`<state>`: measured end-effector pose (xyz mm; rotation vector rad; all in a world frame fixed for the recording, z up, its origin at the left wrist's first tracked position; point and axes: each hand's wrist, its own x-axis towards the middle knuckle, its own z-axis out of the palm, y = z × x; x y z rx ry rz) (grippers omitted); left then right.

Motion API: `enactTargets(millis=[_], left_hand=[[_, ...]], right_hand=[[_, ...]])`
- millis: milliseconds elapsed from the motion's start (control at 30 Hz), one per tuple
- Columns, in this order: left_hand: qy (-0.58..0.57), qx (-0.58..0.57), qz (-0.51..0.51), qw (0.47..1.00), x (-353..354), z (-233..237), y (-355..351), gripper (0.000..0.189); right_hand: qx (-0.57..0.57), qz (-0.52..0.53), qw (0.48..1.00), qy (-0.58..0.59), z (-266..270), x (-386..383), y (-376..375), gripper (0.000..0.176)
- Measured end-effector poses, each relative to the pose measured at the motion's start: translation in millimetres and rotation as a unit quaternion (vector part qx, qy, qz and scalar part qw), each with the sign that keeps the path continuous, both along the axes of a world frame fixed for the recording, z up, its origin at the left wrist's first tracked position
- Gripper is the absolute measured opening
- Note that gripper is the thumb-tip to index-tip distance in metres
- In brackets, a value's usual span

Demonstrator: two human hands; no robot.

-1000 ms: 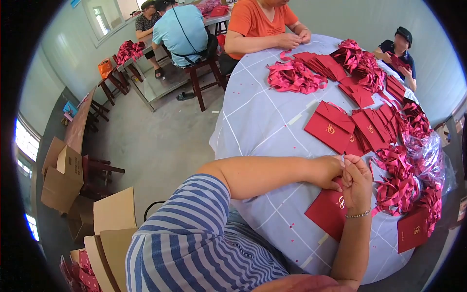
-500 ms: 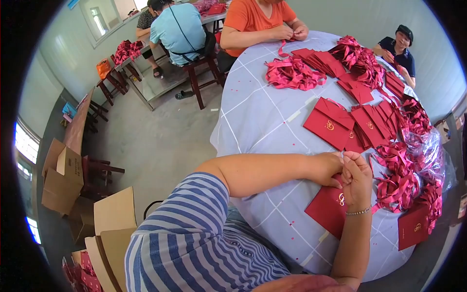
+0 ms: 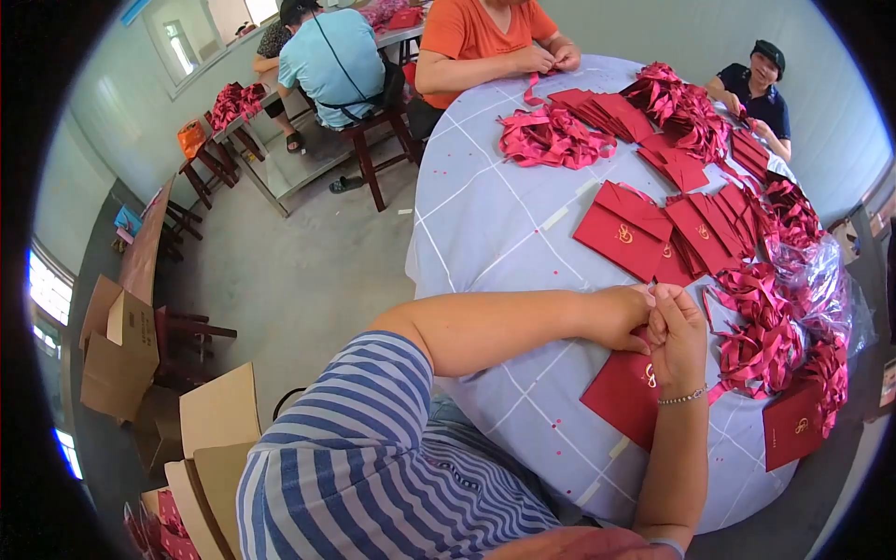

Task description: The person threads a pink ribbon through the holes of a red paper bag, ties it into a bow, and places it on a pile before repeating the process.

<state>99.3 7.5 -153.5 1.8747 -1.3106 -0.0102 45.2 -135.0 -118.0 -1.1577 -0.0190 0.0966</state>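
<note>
Red envelope (image 3: 618, 399) under right hand (image 3: 677, 336), long axis seemingly diagonal.

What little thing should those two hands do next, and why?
Probably bring the small piece down to the red envelope lying just under the hands. The left hand and right hand meet above that envelope, fingertips pinching the piece, which is too tiny to identify. Loose ribbons lie close by on the table.
</note>
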Motion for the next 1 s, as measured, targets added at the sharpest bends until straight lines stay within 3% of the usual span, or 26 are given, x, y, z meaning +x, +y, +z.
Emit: enactTargets(millis=[133, 233, 433, 667, 1000], left_hand=[[0.053, -0.007, -0.043, 0.998, 5.6, -5.4, -1.3, 0.022], [-0.045, 0.062, -0.010, 0.997, 10.3, -9.5, -2.9, 0.032], [-0.034, 0.072, -0.012, 0.997, 5.5, 0.9, -1.9, 0.033], [-0.030, 0.073, 0.000, 0.997, 1.7, 4.8, -2.3, 0.034], [-0.030, 0.077, 0.012, 0.997, -0.1, 6.0, -2.0, 0.035]], right_hand=[[0.019, -0.038, 0.999, -0.018, 4.1, -1.7, 3.2, 0.014], [0.063, -0.096, 0.992, -0.044, 13.0, 1.1, -4.0, 0.022], [0.132, -0.101, 0.977, -0.132, 32.4, 8.6, -51.1, 0.036], [0.163, -0.179, 0.957, -0.160, 51.2, 7.5, -74.8, 0.020], [0.166, -0.190, 0.949, -0.188, 55.4, 4.1, -82.9, 0.020]])
